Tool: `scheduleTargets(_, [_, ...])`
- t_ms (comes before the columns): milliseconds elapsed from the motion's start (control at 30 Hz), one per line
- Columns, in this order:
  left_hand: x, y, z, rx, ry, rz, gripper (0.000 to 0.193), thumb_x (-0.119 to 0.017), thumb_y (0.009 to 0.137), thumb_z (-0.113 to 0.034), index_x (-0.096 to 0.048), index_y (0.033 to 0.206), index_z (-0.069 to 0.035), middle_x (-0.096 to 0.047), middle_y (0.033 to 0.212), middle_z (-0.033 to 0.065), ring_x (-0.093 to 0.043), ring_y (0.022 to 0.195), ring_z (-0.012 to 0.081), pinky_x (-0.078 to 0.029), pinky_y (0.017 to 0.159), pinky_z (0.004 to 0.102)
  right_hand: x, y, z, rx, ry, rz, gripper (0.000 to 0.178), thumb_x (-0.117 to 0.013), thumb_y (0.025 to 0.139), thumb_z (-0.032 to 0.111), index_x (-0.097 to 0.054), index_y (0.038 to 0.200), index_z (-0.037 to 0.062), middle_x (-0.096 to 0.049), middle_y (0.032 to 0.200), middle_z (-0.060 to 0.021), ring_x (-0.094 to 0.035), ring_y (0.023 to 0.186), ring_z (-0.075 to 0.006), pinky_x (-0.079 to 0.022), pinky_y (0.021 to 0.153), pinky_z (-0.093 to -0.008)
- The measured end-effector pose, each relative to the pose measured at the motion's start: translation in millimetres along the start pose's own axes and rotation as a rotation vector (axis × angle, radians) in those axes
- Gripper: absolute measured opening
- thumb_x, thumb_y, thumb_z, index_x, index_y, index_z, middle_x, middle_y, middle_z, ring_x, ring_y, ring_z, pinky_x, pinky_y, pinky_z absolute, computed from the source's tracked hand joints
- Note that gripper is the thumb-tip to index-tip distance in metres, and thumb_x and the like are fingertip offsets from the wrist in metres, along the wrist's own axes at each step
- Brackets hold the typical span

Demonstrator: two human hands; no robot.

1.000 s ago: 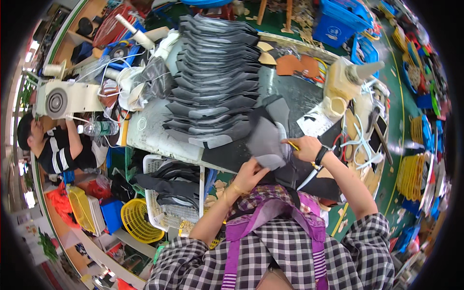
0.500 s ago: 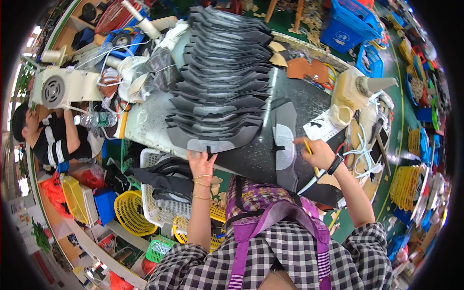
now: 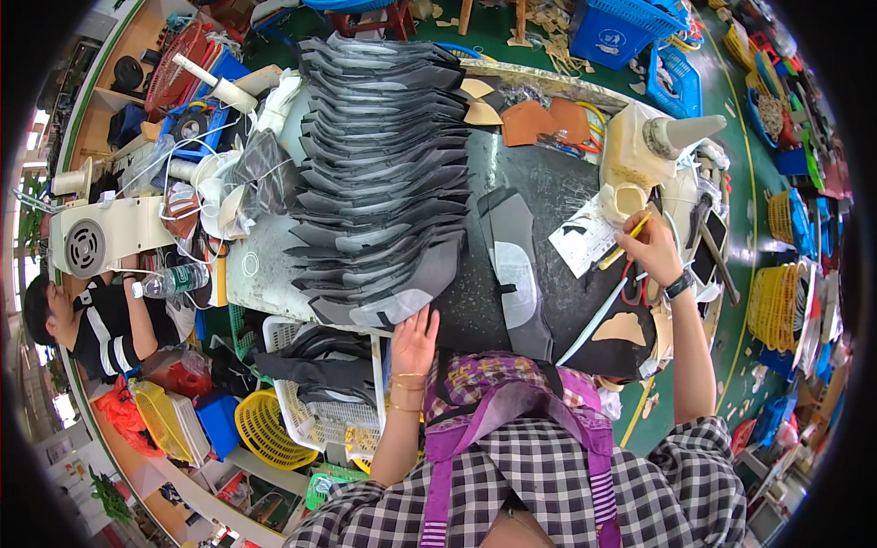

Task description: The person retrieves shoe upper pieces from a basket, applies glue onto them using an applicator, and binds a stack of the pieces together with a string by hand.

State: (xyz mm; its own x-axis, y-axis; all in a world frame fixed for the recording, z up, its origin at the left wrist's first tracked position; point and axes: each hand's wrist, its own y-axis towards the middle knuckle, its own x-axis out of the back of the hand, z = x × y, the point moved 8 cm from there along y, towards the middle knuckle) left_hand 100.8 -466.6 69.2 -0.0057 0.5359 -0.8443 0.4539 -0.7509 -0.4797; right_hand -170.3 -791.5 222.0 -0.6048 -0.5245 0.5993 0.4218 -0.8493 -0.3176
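Note:
My left hand rests with its fingers stretched out on the near edge of the front dark grey piece, which has a pale grey patch. Behind that piece, a long overlapping row of similar curved pieces covers the table. My right hand pinches a thin yellow stick-like tool beside the open mouth of a cream plastic bottle; the tool's working end is unclear. Between my hands, a separate dark piece with a pale patch lies on the black table surface.
Scissors with red handles, a white paper and brown scraps lie at the right. A white basket of dark pieces stands below the table's left edge. At the far left sits another person beside a clear bottle.
My right hand has moved up and right with the yellow tool, from the separate dark piece to the bottle mouth. My left hand has slid slightly right along the front piece. The view has shifted.

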Motion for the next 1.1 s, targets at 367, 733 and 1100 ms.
scheduleTargets(367, [21,12,-2,-0.023,0.114,0.04,0.019,-0.051,0.09,-0.015,-0.057,0.107,-0.007,-0.06,0.11,0.0088,-0.055,0.102,0.0222,-0.042,0.092,0.0394,-12,5,17,0.068,-0.113,0.014,0.027,-0.067,0.077,0.025,-0.055,0.082,0.0013,-0.053,0.054,-0.0047,-0.053,0.049,-0.0113,-0.04,0.049,-0.0256])
scheduleTargets(733, [4,25,25,0.045,-0.032,0.016,0.018,-0.052,0.087,-0.015,-0.058,0.097,-0.001,-0.061,0.108,0.015,-0.058,0.098,0.0243,-0.04,0.099,0.0431,-8,0,18,0.098,-0.125,0.025,0.028,-0.068,0.076,0.027,-0.056,0.083,0.0021,-0.055,0.055,-0.0059,-0.054,0.049,-0.0139,-0.04,0.05,-0.0278])
scheduleTargets(1100, [10,10,21,0.469,0.671,-0.355,0.035,-0.044,0.094,-0.03,-0.052,0.107,0.001,-0.064,0.097,0.0181,-0.066,0.084,0.0328,-0.056,0.071,0.0389,82,22,-35,-0.118,-0.223,-0.555,0.056,-0.067,0.073,0.048,-0.058,0.081,-0.0071,-0.06,0.069,-0.0216,-0.059,0.066,-0.0348,-0.044,0.061,-0.0428])
